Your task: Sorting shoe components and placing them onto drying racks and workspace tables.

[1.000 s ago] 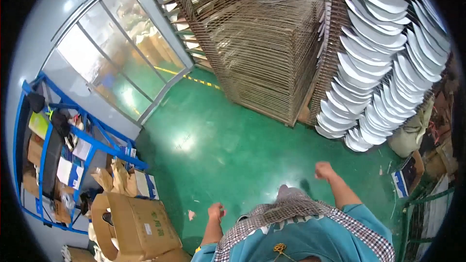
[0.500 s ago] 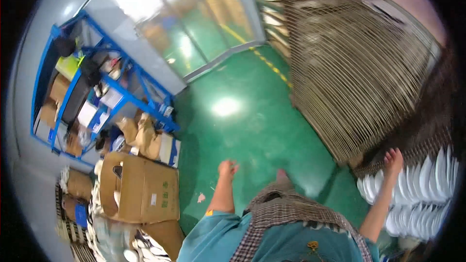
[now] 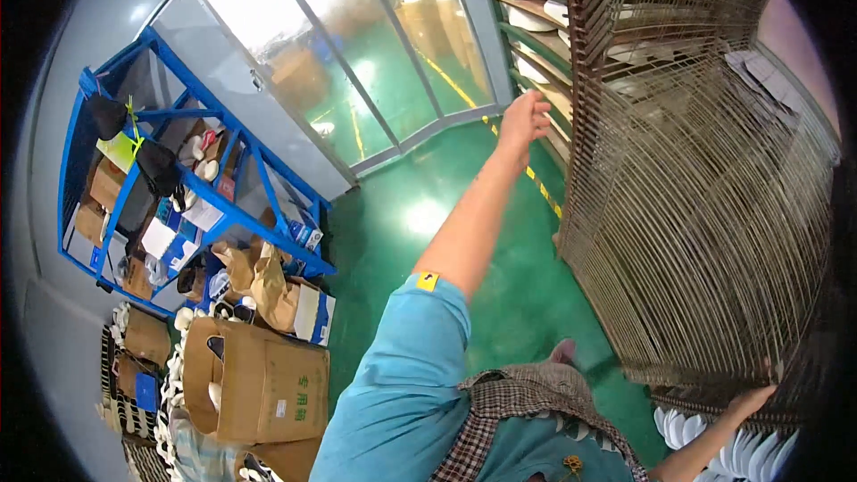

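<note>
My left arm stretches forward, and my left hand (image 3: 525,123) is in the air beside the far end of a tall wire rack (image 3: 687,223). Its fingers are loosely bent and apart, with nothing in them. At the rack's near right corner, my right hand (image 3: 752,402) is closed on the edge of the wire rack; some of its fingers are hard to make out among the bars. The rack has many close-set, thin, curved rods. White curved pieces (image 3: 741,457) stand in a row just below my right hand.
On the left is a blue metal shelf (image 3: 237,183) loaded with boxes and bags. An open cardboard carton (image 3: 277,384) stands nearer. Sliding glass doors (image 3: 348,45) are at the back, and shelves with white pieces (image 3: 536,58) stand beside them. The floor (image 3: 402,250) is green.
My left hand has reached forward and to the right, toward the rack's far end. My right hand has moved lower in view onto the rack's edge.
</note>
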Action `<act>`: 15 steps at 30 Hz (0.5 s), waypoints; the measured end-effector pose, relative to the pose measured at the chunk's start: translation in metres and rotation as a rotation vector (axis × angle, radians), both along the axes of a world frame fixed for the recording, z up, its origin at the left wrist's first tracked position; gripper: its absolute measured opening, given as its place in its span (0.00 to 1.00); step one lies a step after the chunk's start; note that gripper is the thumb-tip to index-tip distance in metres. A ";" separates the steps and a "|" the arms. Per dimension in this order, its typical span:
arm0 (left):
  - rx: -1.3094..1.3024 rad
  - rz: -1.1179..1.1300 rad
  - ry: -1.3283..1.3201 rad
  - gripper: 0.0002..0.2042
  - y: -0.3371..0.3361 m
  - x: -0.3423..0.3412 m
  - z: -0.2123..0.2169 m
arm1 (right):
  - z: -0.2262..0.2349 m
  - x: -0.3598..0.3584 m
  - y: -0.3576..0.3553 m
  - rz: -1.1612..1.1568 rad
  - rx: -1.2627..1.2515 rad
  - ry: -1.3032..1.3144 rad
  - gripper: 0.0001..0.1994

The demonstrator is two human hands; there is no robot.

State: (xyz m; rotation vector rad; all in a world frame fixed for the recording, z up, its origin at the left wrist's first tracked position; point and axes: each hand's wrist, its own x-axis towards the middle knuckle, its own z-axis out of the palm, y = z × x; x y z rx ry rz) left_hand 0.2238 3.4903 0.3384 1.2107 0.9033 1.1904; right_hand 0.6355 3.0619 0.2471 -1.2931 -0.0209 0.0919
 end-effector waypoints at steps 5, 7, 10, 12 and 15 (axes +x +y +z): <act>0.108 0.052 0.013 0.24 0.069 0.056 0.033 | -0.045 0.044 -0.016 -0.305 -0.282 -0.022 0.27; 0.180 0.073 -0.067 0.26 0.101 0.078 0.037 | -0.070 0.059 -0.028 -0.181 -0.331 -0.342 0.28; 0.062 -0.029 -0.106 0.26 0.115 0.092 0.047 | -0.070 0.061 -0.026 -0.106 -0.094 -0.234 0.26; 0.093 -0.065 -0.183 0.26 0.124 0.100 0.043 | -0.067 0.060 -0.028 -0.075 0.051 -0.175 0.25; 0.124 -0.099 -0.276 0.25 0.111 0.105 0.045 | -0.060 0.054 -0.029 -0.027 0.263 -0.094 0.23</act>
